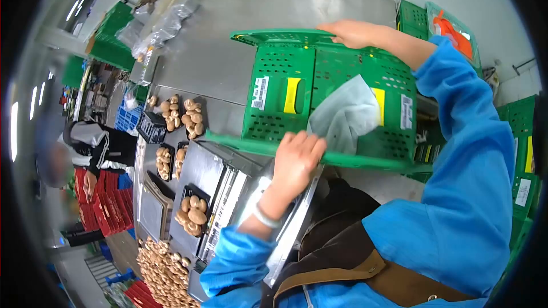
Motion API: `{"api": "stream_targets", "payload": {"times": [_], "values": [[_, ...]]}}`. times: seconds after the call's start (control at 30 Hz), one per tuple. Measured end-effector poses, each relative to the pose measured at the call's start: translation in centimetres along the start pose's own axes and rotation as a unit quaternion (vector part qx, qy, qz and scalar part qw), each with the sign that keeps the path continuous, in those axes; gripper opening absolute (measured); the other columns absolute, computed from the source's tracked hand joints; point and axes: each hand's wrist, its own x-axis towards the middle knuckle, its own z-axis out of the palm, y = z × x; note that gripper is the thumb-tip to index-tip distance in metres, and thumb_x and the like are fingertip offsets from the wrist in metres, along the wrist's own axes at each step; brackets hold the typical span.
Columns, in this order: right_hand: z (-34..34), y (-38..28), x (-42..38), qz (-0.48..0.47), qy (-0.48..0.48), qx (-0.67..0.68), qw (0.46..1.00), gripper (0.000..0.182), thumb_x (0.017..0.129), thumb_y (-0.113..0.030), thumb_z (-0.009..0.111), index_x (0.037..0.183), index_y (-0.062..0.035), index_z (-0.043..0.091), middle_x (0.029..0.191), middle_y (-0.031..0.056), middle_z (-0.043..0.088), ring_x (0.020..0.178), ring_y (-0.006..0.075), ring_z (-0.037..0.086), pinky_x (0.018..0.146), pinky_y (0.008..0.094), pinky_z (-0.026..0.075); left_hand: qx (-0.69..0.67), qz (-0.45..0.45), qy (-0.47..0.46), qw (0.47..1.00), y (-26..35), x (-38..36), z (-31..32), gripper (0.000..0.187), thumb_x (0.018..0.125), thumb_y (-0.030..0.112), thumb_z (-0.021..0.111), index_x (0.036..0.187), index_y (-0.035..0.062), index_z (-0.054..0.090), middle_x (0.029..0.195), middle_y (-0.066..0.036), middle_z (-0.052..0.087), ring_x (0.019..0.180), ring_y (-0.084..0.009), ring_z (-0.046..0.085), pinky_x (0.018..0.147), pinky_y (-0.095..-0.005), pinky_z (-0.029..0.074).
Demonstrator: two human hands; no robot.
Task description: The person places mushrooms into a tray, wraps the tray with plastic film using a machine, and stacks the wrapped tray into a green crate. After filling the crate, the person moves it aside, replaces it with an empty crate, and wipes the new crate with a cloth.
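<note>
A green folding crate point(274, 68) with perforated panels, yellow handles and paper labels is tilted in front of me. My left hand point(298, 158) has its fingers curled over the crate's near edge. A pale grey-blue cloth point(348, 111) lies across the crate's panels, its lower end close beside my left fingers. At the crate's far edge, my right hand point(353, 33) is wrapped round the rim with its thumb side toward the panel. To the left of the crate, a black tray of brown mushrooms point(193, 215) rests on the metal machine point(197, 165).
More mushroom trays point(193, 118) sit on the steel table point(222, 17), near a black crate point(152, 127). Loose mushrooms point(162, 271) are heaped at lower left. Plastic-wrapped packs point(171, 20) lie at the back. A co-worker point(103, 142) stands at left by red crates point(111, 208); green crates point(519, 165) are stacked right.
</note>
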Motion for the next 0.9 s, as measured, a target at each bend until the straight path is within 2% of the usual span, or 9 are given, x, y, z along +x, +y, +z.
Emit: {"api": "stream_targets", "payload": {"times": [0.17, 0.3, 0.37, 0.4, 0.47, 0.53, 0.63, 0.77, 0.9], "values": [[3.2, 5.8, 4.8, 0.034, 0.124, -0.096, 0.987, 0.039, 0.083, -0.011, 0.058, 0.121, -0.0079, 0.053, 0.094, 0.0172, 0.063, 0.091, 0.0354, 0.06, 0.071, 0.0475, 0.049, -0.117, -0.042, -0.134, 0.983, -3.2, -3.0, -0.3, 0.028, 0.058, 0.005, 0.071, 0.077, 0.0072, 0.051, 0.073, -0.007, 0.051, 0.069, -0.0269, 0.05, 0.064, -0.0371, 0.041], [4.1, 4.6, 3.4, -0.001, 0.313, -0.234, 0.921, 0.027, 0.076, -0.009, 0.058, 0.103, -0.0082, 0.057, 0.086, 0.0143, 0.059, 0.087, 0.0329, 0.057, 0.07, 0.0444, 0.049, -0.232, -0.09, -0.277, 0.928, -6.8, 0.1, -2.8, 0.028, 0.079, 0.026, 0.075, 0.086, 0.002, 0.062, 0.078, -0.01, 0.061, 0.073, -0.0278, 0.06, 0.067, -0.0382, 0.049], [5.0, 0.8, 0.7, -0.06, 0.398, -0.201, 0.893, 0.019, 0.073, -0.006, 0.057, 0.092, -0.008, 0.057, 0.086, 0.0126, 0.057, 0.088, 0.0322, 0.055, 0.071, 0.0436, 0.048, -0.382, -0.266, -0.456, 0.758, -11.0, 3.1, -2.2, 0.038, 0.089, 0.037, 0.064, 0.096, -0.0004, 0.065, 0.083, -0.013, 0.065, 0.076, -0.023, 0.064, 0.07, -0.037, 0.051], [6.5, -2.1, -1.5, 0.001, 0.255, -0.142, 0.957, 0.009, 0.072, -0.013, 0.06, 0.08, -0.008, 0.059, 0.08, 0.0112, 0.058, 0.082, 0.0309, 0.058, 0.072, 0.0426, 0.049, -0.362, -0.308, -0.496, 0.727, -11.4, 5.9, -2.1, 0.045, 0.093, 0.042, 0.056, 0.105, -0.0011, 0.064, 0.086, -0.015, 0.067, 0.076, -0.0185, 0.065, 0.07, -0.0368, 0.052], [13.7, -5.8, -7.9, -0.152, 0.101, -0.026, 0.983, 0.008, 0.074, -0.016, 0.058, 0.074, -0.0075, 0.059, 0.076, 0.0101, 0.057, 0.078, 0.0301, 0.058, 0.069, 0.0415, 0.049, -0.186, -0.051, -0.463, 0.865, -15.4, 6.3, 3.2, 0.033, 0.092, 0.029, 0.058, 0.108, 0.0008, 0.062, 0.099, -0.014, 0.066, 0.085, -0.0294, 0.065, 0.077, -0.0422, 0.051], [20.2, -8.9, -13.7, -0.191, -0.022, -0.017, 0.981, 0.012, 0.074, -0.02, 0.057, 0.071, -0.0087, 0.06, 0.074, 0.0053, 0.057, 0.079, 0.0234, 0.058, 0.07, 0.0393, 0.048, -0.131, 0.008, -0.371, 0.919, -17.6, 6.3, 9.3, 0.026, 0.087, 0.024, 0.06, 0.104, 0.0048, 0.064, 0.112, -0.011, 0.062, 0.103, -0.0325, 0.059, 0.09, -0.0468, 0.046], [23.6, -10.7, -15.6, -0.178, -0.057, 0.008, 0.982, 0.014, 0.076, -0.02, 0.056, 0.076, -0.0082, 0.063, 0.084, 0.003, 0.058, 0.09, 0.0206, 0.055, 0.081, 0.0335, 0.043, 0.061, 0.156, -0.387, 0.907, -18.3, 6.7, 13.5, 0.023, 0.084, 0.025, 0.06, 0.099, 0.0083, 0.065, 0.117, -0.009, 0.058, 0.114, -0.0307, 0.053, 0.1, -0.0512, 0.039], [25.0, -11.3, -14.6, -0.14, -0.039, 0.029, 0.989, 0.015, 0.078, -0.021, 0.056, 0.078, -0.0082, 0.063, 0.084, 0.0037, 0.058, 0.087, 0.0207, 0.054, 0.081, 0.0331, 0.043, 0.074, 0.25, -0.282, 0.923, -18.9, 6.2, 15.5, 0.026, 0.085, 0.032, 0.057, 0.089, 0.0086, 0.068, 0.104, -0.006, 0.064, 0.109, -0.03, 0.053, 0.107, -0.0519, 0.032], [24.8, -10.9, -14.1, -0.13, -0.066, 0.031, 0.989, 0.016, 0.081, -0.024, 0.055, 0.08, -0.0097, 0.062, 0.083, 0.0029, 0.057, 0.086, 0.0204, 0.053, 0.077, 0.0336, 0.042, 0.099, 0.221, -0.364, 0.9, -18.4, 7.6, 15.3, 0.037, 0.082, 0.037, 0.059, 0.067, 0.0054, 0.069, 0.077, -0.009, 0.065, 0.103, -0.0305, 0.054, 0.108, -0.0465, 0.033]]}}
